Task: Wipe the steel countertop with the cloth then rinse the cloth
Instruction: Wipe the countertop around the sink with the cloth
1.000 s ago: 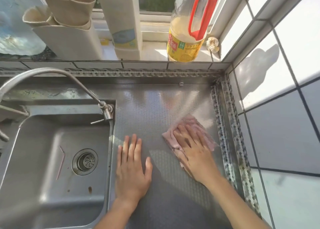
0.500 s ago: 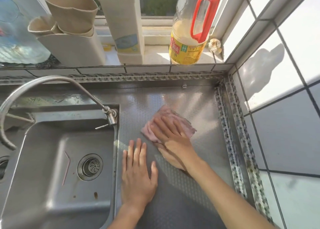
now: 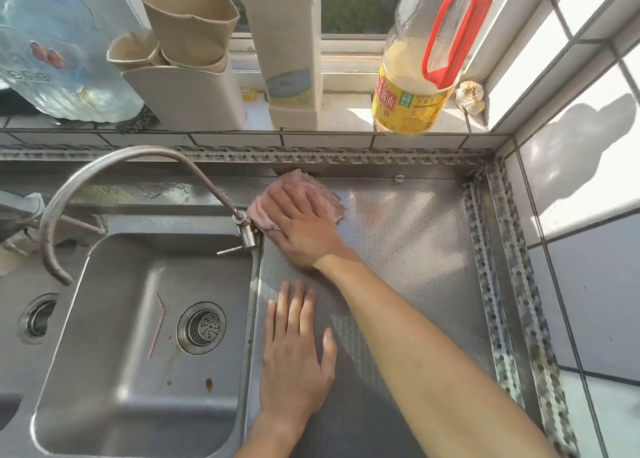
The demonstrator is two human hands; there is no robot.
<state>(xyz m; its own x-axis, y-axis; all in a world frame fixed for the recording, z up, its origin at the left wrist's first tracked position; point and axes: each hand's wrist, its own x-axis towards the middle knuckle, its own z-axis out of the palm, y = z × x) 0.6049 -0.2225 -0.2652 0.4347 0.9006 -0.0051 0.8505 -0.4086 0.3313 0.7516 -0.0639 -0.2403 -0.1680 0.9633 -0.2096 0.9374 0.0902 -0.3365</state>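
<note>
A crumpled pink cloth lies on the steel countertop at its back edge, just right of the tap base. My right hand presses flat on the cloth with straight fingers and covers most of it. My left hand rests flat on the countertop near the front, beside the sink rim, with fingers spread and nothing in it. The steel sink sits to the left, and the curved tap arches over it.
A thin pink straw lies in the sink near the drain. On the window ledge stand an oil bottle, a garlic bulb, white holders and a water jug. A tiled wall bounds the right side.
My right hand has slid the cloth from the right middle of the countertop leftward and back to the rear edge by the tap. My left hand stays flat in place.
</note>
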